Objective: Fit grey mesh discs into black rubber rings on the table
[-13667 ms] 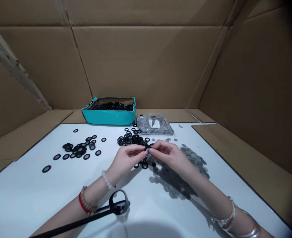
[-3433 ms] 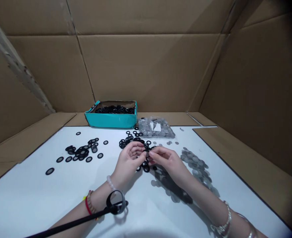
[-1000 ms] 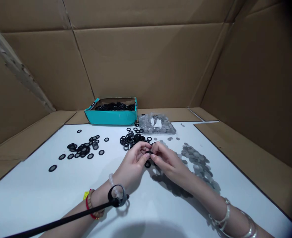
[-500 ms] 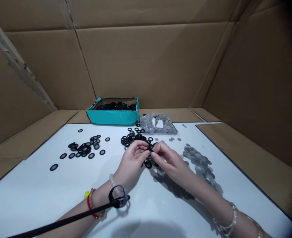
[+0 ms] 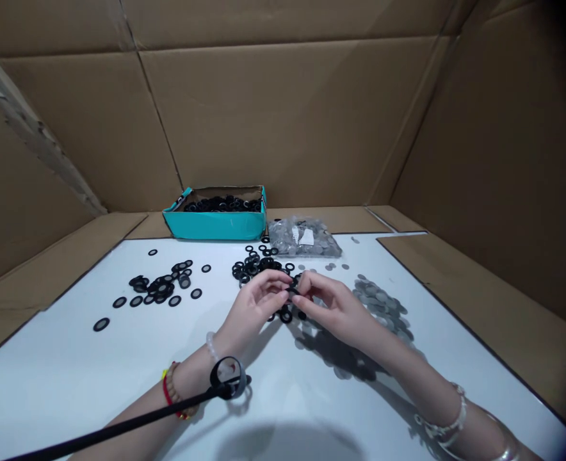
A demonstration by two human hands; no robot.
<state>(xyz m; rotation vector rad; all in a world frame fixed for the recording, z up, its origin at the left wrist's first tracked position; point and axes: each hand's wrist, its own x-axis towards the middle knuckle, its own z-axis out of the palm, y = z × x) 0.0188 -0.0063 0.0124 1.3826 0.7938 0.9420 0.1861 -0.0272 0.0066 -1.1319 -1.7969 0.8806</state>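
Observation:
My left hand (image 5: 264,298) and my right hand (image 5: 326,301) meet over the middle of the table, fingertips pinched on one small black ring (image 5: 292,291). Fingers cover most of that ring, so I cannot tell whether a disc sits in it. Just behind and under the hands lies a pile of black rings (image 5: 254,266). To the right, partly below my right forearm, grey mesh-like discs (image 5: 381,301) are spread in a heap. On the left is a group of black rings with grey centres (image 5: 162,288), some stacked, some loose.
At the back stands a turquoise box (image 5: 216,226) full of black rings. Beside it lies a clear plastic bag (image 5: 305,237) of grey discs with a white label. Cardboard walls (image 5: 283,115) enclose the white table (image 5: 72,378). A black rod with a loop (image 5: 134,419) crosses the lower left.
Both hands stay together on the ring, with only slight finger movement. The whole view has shifted a little, so the things appear slightly further left.

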